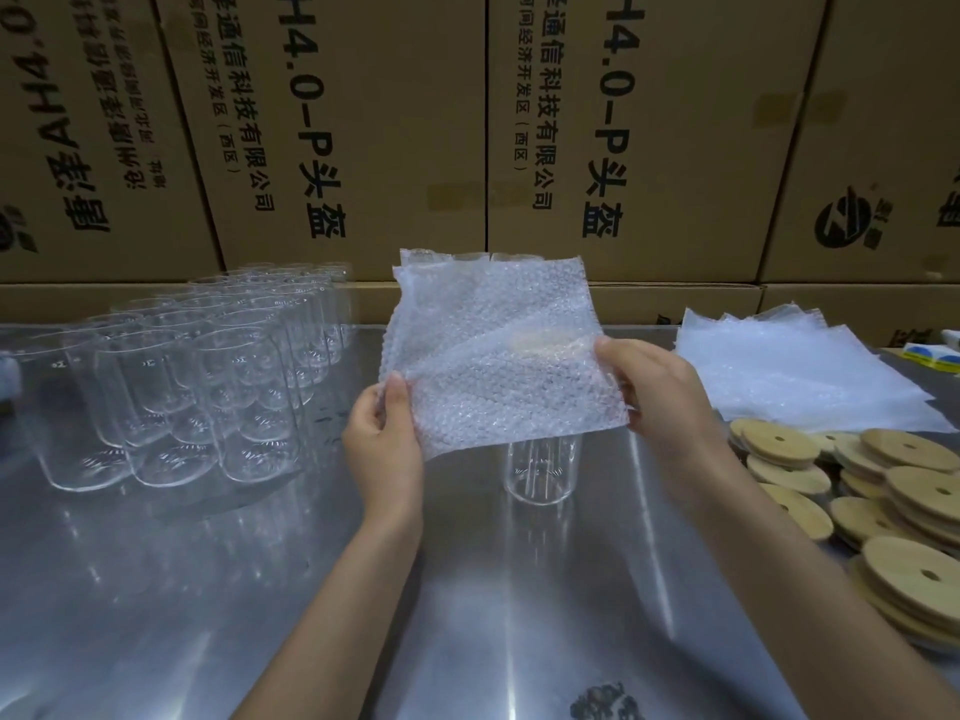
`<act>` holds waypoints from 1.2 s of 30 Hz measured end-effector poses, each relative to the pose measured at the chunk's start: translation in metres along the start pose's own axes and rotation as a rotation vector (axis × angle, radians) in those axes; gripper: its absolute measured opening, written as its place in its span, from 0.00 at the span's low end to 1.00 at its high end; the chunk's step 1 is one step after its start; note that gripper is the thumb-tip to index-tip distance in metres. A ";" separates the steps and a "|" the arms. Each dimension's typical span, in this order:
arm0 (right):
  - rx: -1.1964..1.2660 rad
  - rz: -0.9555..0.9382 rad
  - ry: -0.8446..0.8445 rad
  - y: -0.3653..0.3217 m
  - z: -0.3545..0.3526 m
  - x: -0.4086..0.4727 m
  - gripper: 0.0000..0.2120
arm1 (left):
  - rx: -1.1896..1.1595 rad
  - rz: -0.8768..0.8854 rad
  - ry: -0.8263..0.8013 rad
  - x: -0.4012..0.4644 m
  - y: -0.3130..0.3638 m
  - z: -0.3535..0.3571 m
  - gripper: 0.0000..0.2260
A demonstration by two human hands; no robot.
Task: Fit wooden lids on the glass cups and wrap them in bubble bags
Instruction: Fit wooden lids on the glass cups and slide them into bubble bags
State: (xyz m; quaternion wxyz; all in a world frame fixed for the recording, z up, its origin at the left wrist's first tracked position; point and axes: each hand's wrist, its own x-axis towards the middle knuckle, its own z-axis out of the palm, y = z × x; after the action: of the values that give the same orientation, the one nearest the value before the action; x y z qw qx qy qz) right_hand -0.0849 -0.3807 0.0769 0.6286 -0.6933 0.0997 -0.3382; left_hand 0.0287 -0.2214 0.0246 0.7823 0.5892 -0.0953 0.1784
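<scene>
I hold a clear bubble bag [493, 350] up above the steel table [208, 589]. My left hand [384, 439] pinches its lower left edge. My right hand [654, 392] grips its right edge, thumb on the front. A glass cup [540, 472] stands upright on the table behind the bag; only its lower part shows. A pale wooden shape, probably its lid, shows faintly through the bag [545, 341]. Several empty glass cups [171, 397] stand in rows at the left. Round wooden lids [893, 506] with holes lie piled at the right. A stack of bubble bags [800, 371] lies behind them.
Large printed cardboard boxes [363, 122] form a wall along the back of the table. A small blue and yellow item [932, 358] lies at the far right edge. A dark mark [605, 701] shows on the steel surface near the front.
</scene>
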 end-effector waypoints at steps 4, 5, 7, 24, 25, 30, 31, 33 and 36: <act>0.050 -0.013 -0.053 -0.001 0.003 -0.005 0.05 | 0.042 -0.014 0.002 0.000 0.001 -0.002 0.07; 0.052 -0.044 -0.046 -0.002 0.004 -0.007 0.05 | 0.082 -0.021 0.010 0.000 0.002 -0.002 0.05; 0.063 -0.122 -0.015 -0.003 0.007 -0.010 0.05 | 0.233 0.026 0.068 -0.002 0.003 -0.002 0.15; -0.068 -0.316 -0.196 0.020 0.054 -0.042 0.11 | -0.022 0.282 -0.250 -0.033 0.024 0.012 0.13; -0.035 -0.288 -0.197 0.019 0.055 -0.043 0.10 | -0.016 0.282 -0.235 -0.033 0.025 0.011 0.12; 0.196 -0.096 -0.201 0.011 0.060 -0.047 0.07 | 0.081 0.367 -0.183 -0.034 0.029 0.008 0.03; 0.232 -0.064 -0.214 0.009 0.060 -0.047 0.07 | 0.108 0.407 -0.167 -0.034 0.030 0.007 0.04; 0.252 -0.025 -0.231 0.007 0.061 -0.048 0.06 | 0.156 0.504 -0.124 -0.033 0.033 0.006 0.07; 0.209 -0.036 -0.251 0.008 0.059 -0.049 0.06 | 0.204 0.637 0.003 -0.025 0.038 0.000 0.10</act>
State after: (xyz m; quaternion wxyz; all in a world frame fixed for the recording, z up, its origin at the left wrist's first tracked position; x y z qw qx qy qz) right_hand -0.0840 -0.3069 0.0543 0.6986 -0.6625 -0.0277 -0.2689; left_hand -0.0089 -0.2161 0.0495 0.6243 0.6048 -0.2553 0.4235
